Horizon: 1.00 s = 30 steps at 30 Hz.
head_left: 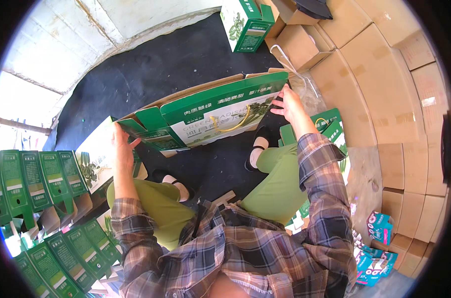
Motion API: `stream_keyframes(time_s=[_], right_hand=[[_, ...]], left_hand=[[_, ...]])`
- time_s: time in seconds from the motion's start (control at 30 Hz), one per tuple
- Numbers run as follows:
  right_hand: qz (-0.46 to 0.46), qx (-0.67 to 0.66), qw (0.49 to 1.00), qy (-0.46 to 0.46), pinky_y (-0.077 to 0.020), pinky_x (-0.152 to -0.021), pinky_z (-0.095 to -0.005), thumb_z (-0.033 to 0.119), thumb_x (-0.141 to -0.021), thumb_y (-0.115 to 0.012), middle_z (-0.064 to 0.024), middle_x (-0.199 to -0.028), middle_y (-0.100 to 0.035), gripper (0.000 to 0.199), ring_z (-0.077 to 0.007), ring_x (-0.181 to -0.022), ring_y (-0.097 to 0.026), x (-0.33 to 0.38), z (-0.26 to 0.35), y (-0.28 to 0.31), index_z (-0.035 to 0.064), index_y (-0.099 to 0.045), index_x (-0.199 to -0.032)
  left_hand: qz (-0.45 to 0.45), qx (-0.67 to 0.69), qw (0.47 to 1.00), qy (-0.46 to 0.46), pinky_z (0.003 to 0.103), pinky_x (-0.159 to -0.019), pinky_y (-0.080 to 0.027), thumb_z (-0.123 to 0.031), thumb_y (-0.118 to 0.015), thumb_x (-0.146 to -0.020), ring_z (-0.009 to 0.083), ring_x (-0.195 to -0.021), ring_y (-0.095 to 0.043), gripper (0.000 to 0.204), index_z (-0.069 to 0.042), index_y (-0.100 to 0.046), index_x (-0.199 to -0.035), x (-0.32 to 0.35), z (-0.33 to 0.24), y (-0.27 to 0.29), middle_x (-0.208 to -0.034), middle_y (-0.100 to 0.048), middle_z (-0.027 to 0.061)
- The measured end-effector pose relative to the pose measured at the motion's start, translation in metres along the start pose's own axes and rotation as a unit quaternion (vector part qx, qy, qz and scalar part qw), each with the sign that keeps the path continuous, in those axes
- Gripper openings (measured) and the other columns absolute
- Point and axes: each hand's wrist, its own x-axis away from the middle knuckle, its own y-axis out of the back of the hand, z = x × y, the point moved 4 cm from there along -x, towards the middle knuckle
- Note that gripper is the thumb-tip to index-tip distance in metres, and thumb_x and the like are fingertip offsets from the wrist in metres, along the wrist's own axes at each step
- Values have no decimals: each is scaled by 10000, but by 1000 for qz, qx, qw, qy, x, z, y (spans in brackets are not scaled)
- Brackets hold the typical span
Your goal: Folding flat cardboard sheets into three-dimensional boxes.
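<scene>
In front of my knees a long green-and-white cardboard carton (183, 110) stretches between my hands, partly folded, with its top flaps standing up. A yellow rope handle (235, 123) hangs on its printed white side. My left hand (120, 146) grips the carton's left end at the green side panel, thumb apart from the fingers. At the other end my right hand (290, 105) holds the right edge, its fingers bent against the printed face and corner. The carton's far side is hidden from me.
Rows of green-and-white cartons (41, 174) stand at my left. Another such carton (247, 27) sits at the far end of the black floor sheet (136, 74). Brown boxes (379, 74) are stacked along the right. Teal packages (377, 265) lie at lower right.
</scene>
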Motion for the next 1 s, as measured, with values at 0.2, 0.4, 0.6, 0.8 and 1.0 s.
stream_keyframes(time_s=[0.2, 0.4, 0.6, 0.8, 1.0], right_hand=[[21, 47, 998, 26, -451, -888, -610, 460, -999, -368, -159, -1355, -418, 537, -416, -1238, -433, 9, 3, -9, 47, -363, -1343], [9, 75, 996, 38, -438, -885, -578, 506, -978, -376, -129, -1309, -459, 566, -361, -1170, -474, -1, 4, 4, 100, -393, -1373], [-16, 176, 981, 86, -443, -901, -520, 467, -1005, -321, -122, -1262, -544, 501, -296, -1174, -509, 6, 13, -11, 89, -499, -1282], [-4, 117, 984, 136, -433, -922, -490, 515, -997, -329, -108, -1228, -568, 538, -253, -1146, -532, 10, 15, -18, 81, -518, -1251], [182, 101, 929, 305, -469, -882, -301, 171, -936, -604, -75, -1116, -642, 302, -157, -1020, -599, 34, 32, -39, 38, -560, -1203]], left_hand=[[1, 0, 999, 38, 551, -924, -405, -657, -453, -895, 237, -1251, -439, 628, -134, -500, -1240, 5, -8, 2, -1273, -538, 55], [11, 13, 1000, 19, 543, -940, -387, -664, -491, -875, 240, -1259, -428, 724, -109, -446, -1338, 5, -11, -7, -1309, -519, 59], [82, -222, 960, -149, 306, -831, -475, -206, -726, -838, 129, -922, -576, 507, -84, -519, -1284, 26, -32, -21, -1080, -601, 47], [48, -222, 959, -169, 254, -753, -480, -34, -791, -715, 112, -805, -587, 364, -42, -609, -1030, 21, -33, 6, -867, -636, 20], [-25, -223, 965, -138, 241, -757, -453, -60, -789, -727, 102, -781, -577, 259, -54, -630, -932, 17, -42, 21, -829, -634, -3]])
